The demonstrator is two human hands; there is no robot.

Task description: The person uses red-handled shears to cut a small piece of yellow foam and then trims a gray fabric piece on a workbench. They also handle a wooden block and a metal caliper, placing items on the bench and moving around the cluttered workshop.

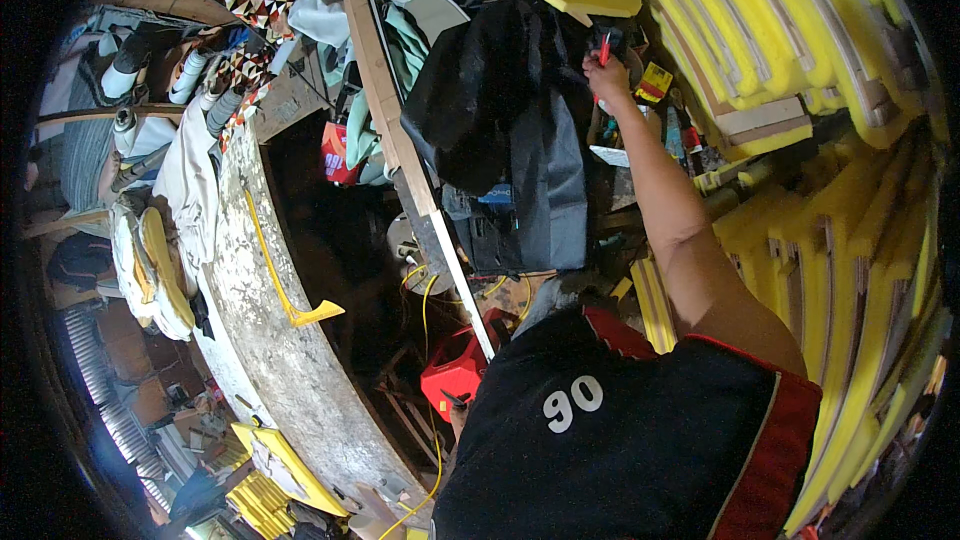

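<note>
My right arm stretches out to the far right, and my right hand (610,80) is closed around a slim red tool (604,48), whose exact kind I cannot make out. It is above a cluttered spot beside draped black fabric (540,120). A small yellow-and-red packet (654,83) lies just right of the hand. Low by my body, my left hand (459,422) is mostly hidden behind my dark shirt. From it sticks out a dark pointed tool (452,398), close to a red plastic object (458,370).
Yellow foam-edged curved pieces (760,20) are stacked at the right. A long worn board (290,340) curves along the left, bearing a yellow L-shaped tool (275,275). A wooden beam (385,110) runs beside the black fabric. A yellow cord (425,315) hangs near the red object. Fabric rolls (125,130) lie far left.
</note>
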